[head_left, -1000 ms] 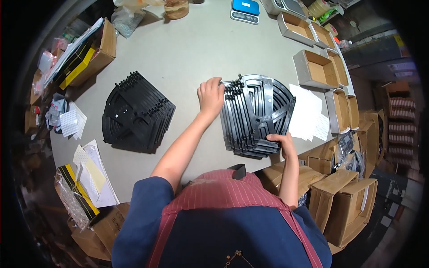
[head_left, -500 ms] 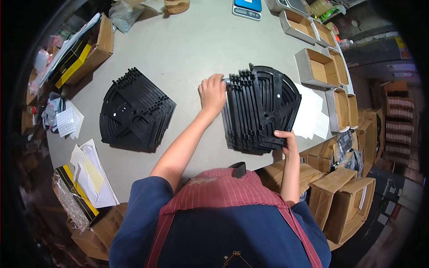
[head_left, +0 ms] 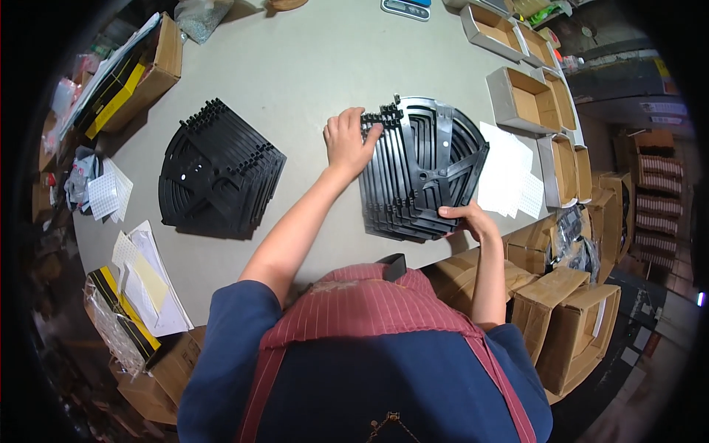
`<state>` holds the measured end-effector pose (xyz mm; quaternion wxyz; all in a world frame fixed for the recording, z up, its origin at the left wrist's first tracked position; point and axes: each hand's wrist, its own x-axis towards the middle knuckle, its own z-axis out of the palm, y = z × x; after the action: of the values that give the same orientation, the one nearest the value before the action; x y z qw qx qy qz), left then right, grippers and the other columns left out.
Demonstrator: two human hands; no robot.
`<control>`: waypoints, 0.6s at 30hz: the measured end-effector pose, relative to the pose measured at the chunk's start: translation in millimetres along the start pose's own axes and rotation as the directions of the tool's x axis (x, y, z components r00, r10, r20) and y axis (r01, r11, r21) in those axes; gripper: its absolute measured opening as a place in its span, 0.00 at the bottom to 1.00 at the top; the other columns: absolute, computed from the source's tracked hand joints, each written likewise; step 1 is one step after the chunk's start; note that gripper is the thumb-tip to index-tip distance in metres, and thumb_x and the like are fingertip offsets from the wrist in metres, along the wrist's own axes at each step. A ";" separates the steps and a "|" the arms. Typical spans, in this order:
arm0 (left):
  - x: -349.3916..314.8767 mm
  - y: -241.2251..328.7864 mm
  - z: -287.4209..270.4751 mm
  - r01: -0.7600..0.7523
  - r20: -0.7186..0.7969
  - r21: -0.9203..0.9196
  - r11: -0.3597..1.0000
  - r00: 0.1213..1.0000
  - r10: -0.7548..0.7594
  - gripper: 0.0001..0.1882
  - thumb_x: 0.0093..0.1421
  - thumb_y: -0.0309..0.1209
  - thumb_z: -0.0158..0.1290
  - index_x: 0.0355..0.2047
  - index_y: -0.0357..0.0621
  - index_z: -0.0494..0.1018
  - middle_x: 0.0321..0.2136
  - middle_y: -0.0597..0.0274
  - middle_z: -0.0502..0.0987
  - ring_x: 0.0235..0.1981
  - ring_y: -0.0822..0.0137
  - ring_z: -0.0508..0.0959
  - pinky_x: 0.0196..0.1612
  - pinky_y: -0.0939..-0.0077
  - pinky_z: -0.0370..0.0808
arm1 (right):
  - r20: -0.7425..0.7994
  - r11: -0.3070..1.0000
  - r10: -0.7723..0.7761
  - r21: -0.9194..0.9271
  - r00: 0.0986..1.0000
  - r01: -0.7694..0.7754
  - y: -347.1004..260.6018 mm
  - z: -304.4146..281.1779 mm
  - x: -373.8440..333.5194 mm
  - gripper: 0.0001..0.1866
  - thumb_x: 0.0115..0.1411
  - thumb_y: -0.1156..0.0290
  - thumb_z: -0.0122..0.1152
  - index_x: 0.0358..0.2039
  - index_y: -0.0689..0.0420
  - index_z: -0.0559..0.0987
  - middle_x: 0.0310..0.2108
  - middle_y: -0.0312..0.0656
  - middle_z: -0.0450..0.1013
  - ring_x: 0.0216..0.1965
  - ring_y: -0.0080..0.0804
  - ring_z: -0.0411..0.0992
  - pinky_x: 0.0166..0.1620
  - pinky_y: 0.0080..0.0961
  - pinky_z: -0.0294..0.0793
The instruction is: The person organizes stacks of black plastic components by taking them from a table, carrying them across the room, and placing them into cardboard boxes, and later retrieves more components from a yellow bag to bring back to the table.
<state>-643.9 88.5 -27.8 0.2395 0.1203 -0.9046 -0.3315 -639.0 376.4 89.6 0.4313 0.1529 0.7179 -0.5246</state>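
Navy short-sleeved shirt (head_left: 362, 376) under a maroon, pale-pinstriped apron (head_left: 377, 303) with narrow straps (head_left: 261, 387), gold-toned chain detail (head_left: 393, 418)

The bare left hand (head_left: 347, 144) is set at the far left corner of the fan-shaped stack of ribbed black plastic pieces (head_left: 437, 148), fingers bent, thumb against it. The bare right hand (head_left: 473, 217) is clasped at the stack's near right corner, thumb on top. Both bare forearms (head_left: 299, 221) are extended toward the stack from its near side.

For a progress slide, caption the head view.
Left hand and right hand on one fanned black stack; another stack lies left.
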 end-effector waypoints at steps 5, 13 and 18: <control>-22.7 4.8 -15.8 -0.019 0.036 0.027 0.999 0.999 0.018 0.29 0.62 0.48 0.52 0.56 0.39 0.67 0.54 0.51 0.69 0.53 0.49 0.64 0.60 0.54 0.57 | 0.069 0.987 -0.159 0.035 0.985 0.157 46.5 7.7 1.0 0.35 0.43 0.69 0.75 0.53 0.64 0.74 0.47 0.44 0.75 0.50 0.36 0.71 0.58 0.29 0.65; -77.4 1.8 -34.1 -0.012 0.010 0.115 0.993 1.000 0.011 0.34 0.62 0.50 0.50 0.59 0.36 0.62 0.56 0.48 0.66 0.54 0.48 0.62 0.59 0.51 0.55 | 0.040 0.896 -0.108 0.436 0.993 0.080 100.1 59.8 -36.2 0.24 0.45 0.77 0.68 0.45 0.66 0.77 0.39 0.44 0.78 0.42 0.34 0.76 0.49 0.28 0.73; -78.0 -1.3 -35.5 -0.023 -0.017 0.126 0.992 1.000 0.025 0.34 0.62 0.52 0.50 0.58 0.36 0.63 0.55 0.48 0.67 0.53 0.47 0.63 0.59 0.51 0.56 | -0.070 0.914 -0.209 0.341 0.975 0.221 101.7 64.1 -50.1 0.18 0.52 0.73 0.69 0.43 0.65 0.78 0.37 0.41 0.78 0.36 0.29 0.77 0.45 0.25 0.75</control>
<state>-558.9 97.6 -32.7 0.2438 0.1274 -0.9227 -0.2700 -512.1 372.3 60.5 0.3258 0.1550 0.6334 -0.6845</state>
